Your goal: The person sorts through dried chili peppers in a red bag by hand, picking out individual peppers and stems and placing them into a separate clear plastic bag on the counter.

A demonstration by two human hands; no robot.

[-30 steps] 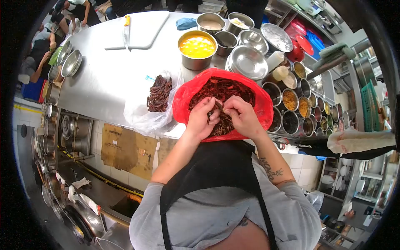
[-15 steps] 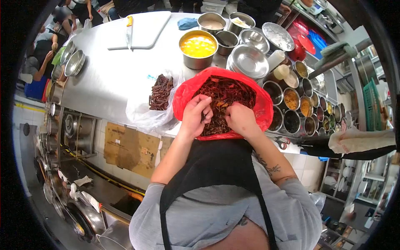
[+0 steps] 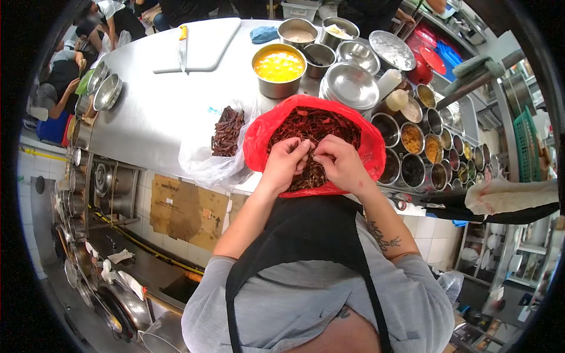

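A red plastic bag (image 3: 255, 144) stands open in front of me, filled with thin, dark red-brown dried chillies (image 3: 318, 123). Over its contents, my left hand (image 3: 286, 162) is closed, thumb pressed to fingers, with a dark dried chilli partly showing in its grip. My right hand (image 3: 336, 160) pinches close beside it, the fingertips of both hands almost meeting. Whatever lies between the right fingertips is too small to make out. To the left of the red bag, a clear plastic bag (image 3: 197, 154) holds a heap of dark, finger-long dried chillies (image 3: 228, 132).
Behind the red bag stands a steel pot of yellow liquid (image 3: 279, 88), with stacked steel bowls (image 3: 352, 86) to its right. A knife (image 3: 182, 50) lies on a white cutting board (image 3: 215, 44). Several ingredient containers (image 3: 412, 140) crowd the right side. Other people (image 3: 65, 76) are at the far left.
My hands have come closer together over the red bag. The right hand has risen from the chillies and turned, its fingertips now meeting near the left hand's.
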